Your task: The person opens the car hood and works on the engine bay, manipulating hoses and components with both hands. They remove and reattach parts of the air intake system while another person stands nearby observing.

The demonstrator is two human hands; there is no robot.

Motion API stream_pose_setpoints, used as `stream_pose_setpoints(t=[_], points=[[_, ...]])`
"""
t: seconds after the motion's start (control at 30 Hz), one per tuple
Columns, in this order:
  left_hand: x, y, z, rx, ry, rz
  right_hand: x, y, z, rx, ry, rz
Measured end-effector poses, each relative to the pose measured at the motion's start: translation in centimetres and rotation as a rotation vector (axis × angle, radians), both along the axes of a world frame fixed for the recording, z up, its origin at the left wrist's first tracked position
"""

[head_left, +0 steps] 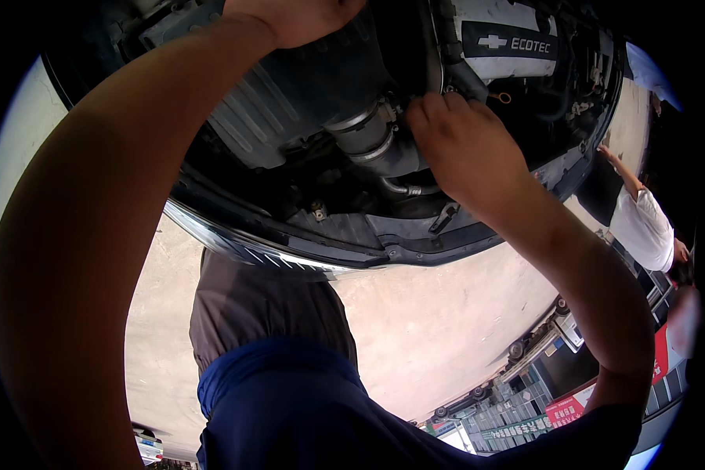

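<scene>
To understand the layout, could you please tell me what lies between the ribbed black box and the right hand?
In the head view, a dark duct with two silvery bands lies between the ribbed black box and the right hand.

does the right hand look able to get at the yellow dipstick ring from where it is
Probably yes: the right hand appears close by, and nothing visibly covers the yellow dipstick ring below the engine cover. Depth is hard to judge from this single view, though.
</scene>
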State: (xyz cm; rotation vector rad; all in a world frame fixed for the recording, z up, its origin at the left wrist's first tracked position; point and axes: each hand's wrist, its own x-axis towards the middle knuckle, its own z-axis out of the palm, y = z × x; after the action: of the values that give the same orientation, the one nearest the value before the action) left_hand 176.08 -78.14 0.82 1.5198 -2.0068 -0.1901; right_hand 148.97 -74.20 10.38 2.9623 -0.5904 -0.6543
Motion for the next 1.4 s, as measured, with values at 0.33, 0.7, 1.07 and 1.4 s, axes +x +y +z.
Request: stream_pose_setpoints(t=[0.33,0.7,1.07,1.4], points=[[0.2,-0.1,-0.3,-0.002,-0.025,-0.01,2.4,0.4,1.0,0.258,0.218,-0.752],[0.4,0.0,0.0,0.124,-0.088,-0.017,3.4,0.2,0.1,0.648,-0.011,-1.616],[0.3,0.2,-0.3,0.115,-0.078,-0.021,1.0,0.0,-1.6,-0.041,0.188,-0.11],[0.8,0.6,-0.1,0.116,-0.107,-0.019,1.8,-0.5,-0.5,0.099,0.151,-0.211]])
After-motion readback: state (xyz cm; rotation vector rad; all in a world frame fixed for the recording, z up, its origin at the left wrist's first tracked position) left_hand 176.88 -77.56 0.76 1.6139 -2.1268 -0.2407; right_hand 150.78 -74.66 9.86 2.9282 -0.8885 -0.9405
